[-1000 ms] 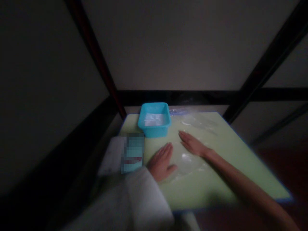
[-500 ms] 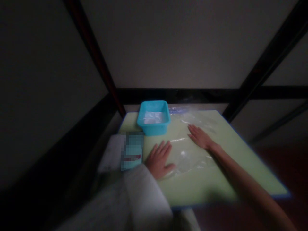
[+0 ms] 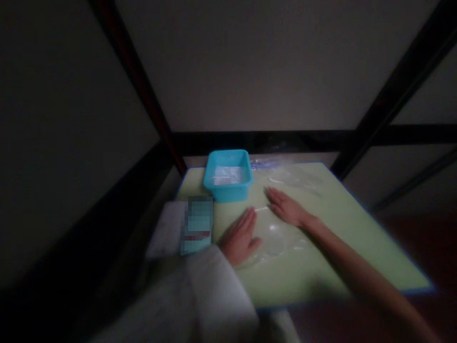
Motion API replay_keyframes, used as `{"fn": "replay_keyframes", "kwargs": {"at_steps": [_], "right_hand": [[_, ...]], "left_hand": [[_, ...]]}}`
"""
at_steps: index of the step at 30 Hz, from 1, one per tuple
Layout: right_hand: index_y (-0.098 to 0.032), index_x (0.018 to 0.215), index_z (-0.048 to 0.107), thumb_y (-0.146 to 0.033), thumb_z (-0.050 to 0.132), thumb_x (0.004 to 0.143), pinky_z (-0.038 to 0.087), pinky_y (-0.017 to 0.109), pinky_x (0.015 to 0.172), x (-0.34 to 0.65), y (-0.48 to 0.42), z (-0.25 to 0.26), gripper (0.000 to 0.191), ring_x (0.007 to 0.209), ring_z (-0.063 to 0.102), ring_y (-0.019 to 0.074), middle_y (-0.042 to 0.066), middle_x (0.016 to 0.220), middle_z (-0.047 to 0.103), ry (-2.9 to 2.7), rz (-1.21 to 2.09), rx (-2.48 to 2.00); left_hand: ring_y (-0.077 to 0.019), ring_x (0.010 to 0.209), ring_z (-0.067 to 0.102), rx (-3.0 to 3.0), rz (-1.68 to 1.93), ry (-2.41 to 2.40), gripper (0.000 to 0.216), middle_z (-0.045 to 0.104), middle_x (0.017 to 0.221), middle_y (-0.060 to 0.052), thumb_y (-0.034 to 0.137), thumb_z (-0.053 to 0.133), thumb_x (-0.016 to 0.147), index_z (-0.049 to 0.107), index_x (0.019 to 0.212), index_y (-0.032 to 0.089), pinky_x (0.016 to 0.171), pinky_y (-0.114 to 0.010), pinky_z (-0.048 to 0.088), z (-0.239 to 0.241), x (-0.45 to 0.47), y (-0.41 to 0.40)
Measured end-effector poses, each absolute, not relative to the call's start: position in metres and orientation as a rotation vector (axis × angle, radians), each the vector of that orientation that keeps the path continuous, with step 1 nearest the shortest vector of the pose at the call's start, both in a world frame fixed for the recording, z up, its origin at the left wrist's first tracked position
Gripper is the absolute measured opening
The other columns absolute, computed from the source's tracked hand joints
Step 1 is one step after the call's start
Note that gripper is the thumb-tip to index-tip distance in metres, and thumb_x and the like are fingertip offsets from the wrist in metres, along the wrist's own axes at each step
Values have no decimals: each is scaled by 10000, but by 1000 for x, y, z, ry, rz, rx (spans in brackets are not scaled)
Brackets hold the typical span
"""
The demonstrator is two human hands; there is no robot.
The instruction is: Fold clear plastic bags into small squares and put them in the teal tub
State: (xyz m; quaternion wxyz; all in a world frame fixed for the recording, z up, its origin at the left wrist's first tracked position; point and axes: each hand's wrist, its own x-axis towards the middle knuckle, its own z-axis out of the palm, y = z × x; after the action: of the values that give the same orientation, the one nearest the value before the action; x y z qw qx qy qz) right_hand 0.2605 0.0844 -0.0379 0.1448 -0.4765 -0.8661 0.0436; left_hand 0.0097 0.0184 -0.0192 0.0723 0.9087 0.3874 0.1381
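Observation:
A sheet of clear plastic (image 3: 276,238), perhaps a bag, lies spread on the yellow-green tabletop (image 3: 350,247). My left hand (image 3: 241,238) rests at its left edge with the fingers stretched out and the thumb apart. Farther back, my right hand (image 3: 287,206) lies palm down on the plastic, its fingers straight and pointing left. Neither hand grips anything. Another clear plastic piece (image 3: 294,177) lies beyond my right hand; whether the two are joined I cannot tell.
A turquoise tub (image 3: 231,191) with white sheets inside stands at the back left. Nearer, a blurred-out green packet (image 3: 198,224) lies beside a whitish flat thing (image 3: 167,228) at the left edge. A grey wall (image 3: 264,66) rises behind the table.
My right hand has slid a little to the left over the plastic. My left hand has stayed in place but tilted, and its fingers have come closer together.

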Motion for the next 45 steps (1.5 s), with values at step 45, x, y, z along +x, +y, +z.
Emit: {"fn": "replay_keyframes", "kwargs": {"at_steps": [45], "right_hand": [[-153,1322,355,-119,507,756,389,236,574,248,8,3,587,596,532,128,-29,707,583,-2098,601,-1403]], "left_hand": [[-152,674,595,2073,860,1280,501,650,767,4,119,643,530,650,1024,200,671,-266,513,-39,-18,-37]]}}
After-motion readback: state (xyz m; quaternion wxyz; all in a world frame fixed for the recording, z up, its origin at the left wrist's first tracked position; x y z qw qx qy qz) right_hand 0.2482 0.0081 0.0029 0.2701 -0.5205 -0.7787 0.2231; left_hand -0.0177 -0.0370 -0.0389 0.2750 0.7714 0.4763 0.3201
